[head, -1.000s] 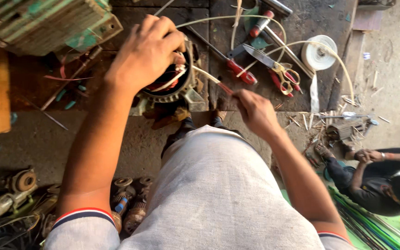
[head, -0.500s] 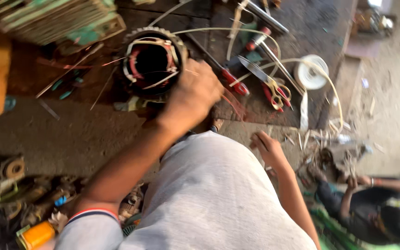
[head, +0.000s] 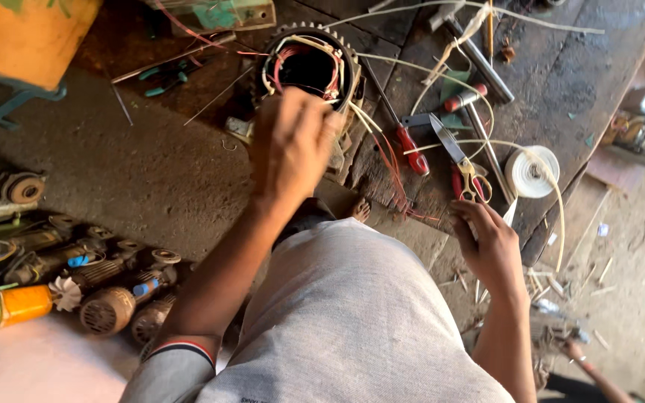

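Copper-wound stator (head: pixel 309 66) just beyond left fingers (head: pixel 293 112)

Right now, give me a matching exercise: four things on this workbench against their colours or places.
Things:
1. motor stator
2. screwdriver
3. tape roll
4. scissors

Descriptions:
A. white, near the bench's right edge
B. red handle, lying just right of the wound ring
C. dark toothed ring with coloured wires, above the left hand
D. blades pointing up-left, handles close to the right hand

Pairs: 1-C, 2-B, 3-A, 4-D
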### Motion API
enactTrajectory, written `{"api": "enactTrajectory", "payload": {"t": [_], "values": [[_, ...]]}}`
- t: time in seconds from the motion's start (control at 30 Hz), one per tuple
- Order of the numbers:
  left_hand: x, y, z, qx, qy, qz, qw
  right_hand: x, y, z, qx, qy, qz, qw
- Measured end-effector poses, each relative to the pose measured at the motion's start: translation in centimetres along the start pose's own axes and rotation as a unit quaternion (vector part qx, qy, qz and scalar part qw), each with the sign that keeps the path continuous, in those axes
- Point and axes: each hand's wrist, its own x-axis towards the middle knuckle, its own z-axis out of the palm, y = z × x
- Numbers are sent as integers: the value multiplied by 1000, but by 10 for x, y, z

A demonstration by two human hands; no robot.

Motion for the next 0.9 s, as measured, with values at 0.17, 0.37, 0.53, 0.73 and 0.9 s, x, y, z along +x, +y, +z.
{"api": "enactTrajectory", "payload": {"t": [0.17,0.37,0.53,0.73,0.9], "values": [[12,-23,1,114,101,-34,988,36,-37,-16,29,2,-142,989],[48,1,-9,-371,120,-23,921,51,-69,-33,49,-17,-222,974],[66,31,-61,-301,59,132,942,58,-93,-39,-4,-11,-272,962],[101,81,-66,-186,-17,322,928,130,-143,6,-185,-7,-441,878],[108,40,-52,-164,137,206,955,191,-139,-10,-303,81,-372,874]]}}
